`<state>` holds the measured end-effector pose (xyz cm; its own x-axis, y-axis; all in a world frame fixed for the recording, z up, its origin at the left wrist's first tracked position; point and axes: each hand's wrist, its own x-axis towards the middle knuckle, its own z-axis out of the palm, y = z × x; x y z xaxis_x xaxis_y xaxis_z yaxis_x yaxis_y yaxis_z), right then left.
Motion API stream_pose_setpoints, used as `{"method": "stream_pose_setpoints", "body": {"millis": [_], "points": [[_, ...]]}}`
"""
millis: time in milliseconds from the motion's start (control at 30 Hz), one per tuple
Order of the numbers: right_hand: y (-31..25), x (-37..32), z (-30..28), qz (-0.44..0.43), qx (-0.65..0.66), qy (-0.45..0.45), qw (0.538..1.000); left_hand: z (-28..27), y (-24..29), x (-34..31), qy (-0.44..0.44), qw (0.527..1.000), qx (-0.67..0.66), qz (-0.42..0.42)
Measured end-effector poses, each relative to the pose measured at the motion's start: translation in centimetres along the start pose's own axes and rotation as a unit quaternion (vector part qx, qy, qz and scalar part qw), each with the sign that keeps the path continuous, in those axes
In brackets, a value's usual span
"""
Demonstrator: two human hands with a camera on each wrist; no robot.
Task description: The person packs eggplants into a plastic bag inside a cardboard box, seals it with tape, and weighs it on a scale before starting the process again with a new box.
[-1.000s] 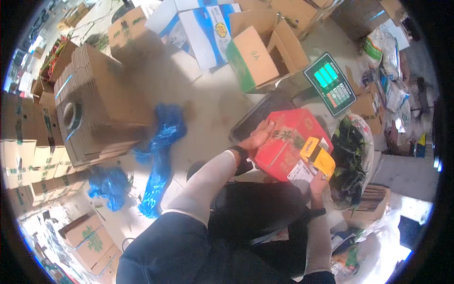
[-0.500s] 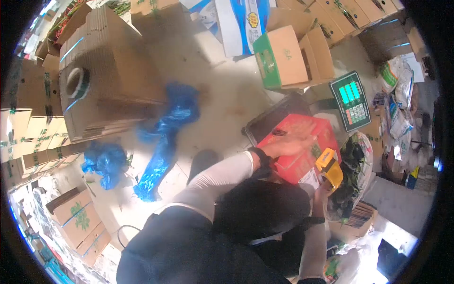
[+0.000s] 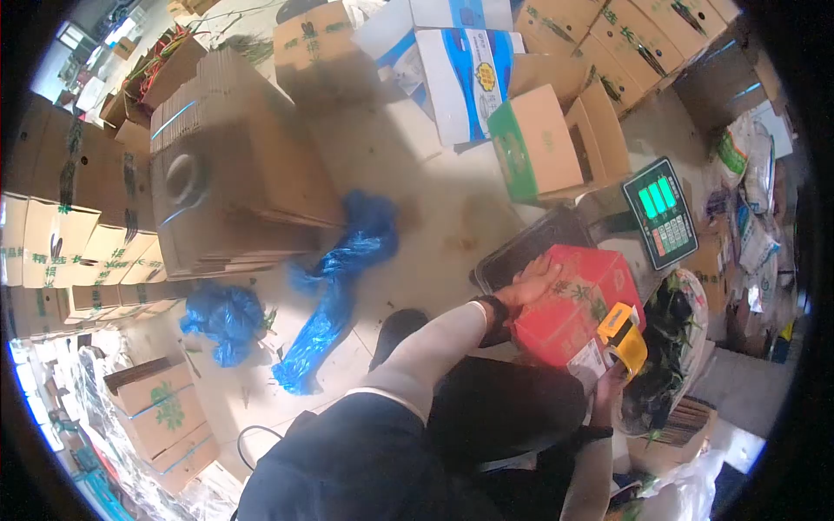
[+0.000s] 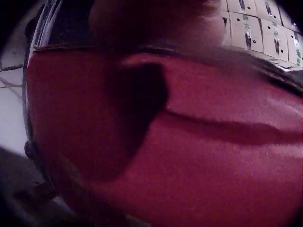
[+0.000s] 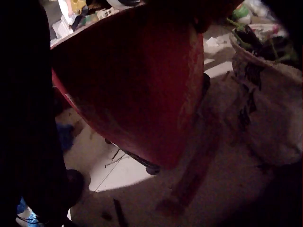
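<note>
A red printed carton (image 3: 578,291) sits on the dark platform (image 3: 512,250) of a weighing scale. My left hand (image 3: 532,286) rests on its upper left part, fingers extended across the surface. In the left wrist view the red cardboard (image 4: 227,165) fills most of the picture, with a dark shadow on it. My right hand (image 3: 610,380) grips a yellow tape dispenser (image 3: 627,347) at the carton's near right corner. A white label (image 3: 588,361) shows beside the dispenser. The right wrist view is dark and shows a side of the red carton (image 5: 142,104).
The scale's lit display (image 3: 662,213) stands behind the carton. A sack of dark green vegetables (image 3: 669,347) is close on the right. Blue plastic bags (image 3: 326,295) lie on the floor, left. Flattened cartons (image 3: 243,165) are stacked farther left; an open carton (image 3: 543,143) stands ahead.
My left hand swept over the carton's top toward the middle, then came back to its left part. The right hand keeps hold of the tape dispenser. The head view has shifted.
</note>
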<state>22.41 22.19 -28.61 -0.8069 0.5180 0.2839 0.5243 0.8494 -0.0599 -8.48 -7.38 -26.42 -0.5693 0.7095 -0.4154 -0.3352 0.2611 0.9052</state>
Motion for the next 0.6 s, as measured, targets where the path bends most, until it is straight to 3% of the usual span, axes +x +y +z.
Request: {"method": "stream_pose_setpoints", "body": {"millis": [33,67,133,167,200,267,300,333,367,400,433,500,533,567,600], "points": [[0.8,-0.6,0.5,0.062,0.000,-0.025,0.998,0.1,0.8,-0.4,0.024,0.997,0.067,-0.034],[-0.1,-0.4,-0.6,0.066,0.000,-0.027,0.997,0.2,0.7,-0.1,0.020,0.997,0.069,-0.036],[-6.2,1.8,-6.0,0.000,-0.161,-0.216,0.963,1.2,-0.1,0.5,0.009,0.994,0.084,0.073],[-8.6,3.1,-6.9,0.233,0.038,-0.233,0.943,1.3,0.7,0.0,-0.003,0.994,0.083,0.071],[-7.0,2.3,-5.3,0.254,0.137,-0.173,0.942,1.2,2.4,-1.3,-0.007,0.995,0.044,0.089],[-2.0,-0.4,-0.2,0.189,0.191,-0.045,0.962,1.5,5.0,-2.6,-0.018,0.989,0.027,0.144],[-7.7,2.6,-6.8,0.047,-0.143,-0.274,0.950,2.0,5.5,-3.1,-0.019,0.983,0.046,0.177],[-0.7,0.9,-2.3,0.011,-0.181,-0.233,0.955,2.1,7.1,-4.4,-0.021,0.977,0.084,0.196],[-0.1,-1.0,0.4,0.066,0.159,-0.023,0.985,2.1,8.4,-5.7,-0.017,0.969,0.123,0.212],[-0.1,-1.1,0.0,0.069,0.147,-0.036,0.986,2.9,8.1,-6.3,0.004,0.952,0.165,0.257],[-0.6,-0.4,-0.5,0.052,0.144,-0.022,0.988,3.0,8.6,-7.5,0.002,0.956,0.155,0.249],[-0.8,0.5,-0.8,0.014,0.145,0.014,0.989,2.7,10.1,-9.7,-0.006,0.908,0.265,0.326],[-0.2,0.8,-0.9,-0.033,0.018,0.006,0.999,2.7,9.8,-10.1,0.001,0.898,0.229,0.376],[-1.0,1.1,-1.6,-0.034,0.017,-0.001,0.999,2.6,9.9,-10.4,0.002,0.901,0.225,0.371],[-2.9,2.2,-2.7,0.035,0.199,-0.022,0.979,2.3,10.2,-10.6,-0.046,0.905,0.190,0.378]]}}
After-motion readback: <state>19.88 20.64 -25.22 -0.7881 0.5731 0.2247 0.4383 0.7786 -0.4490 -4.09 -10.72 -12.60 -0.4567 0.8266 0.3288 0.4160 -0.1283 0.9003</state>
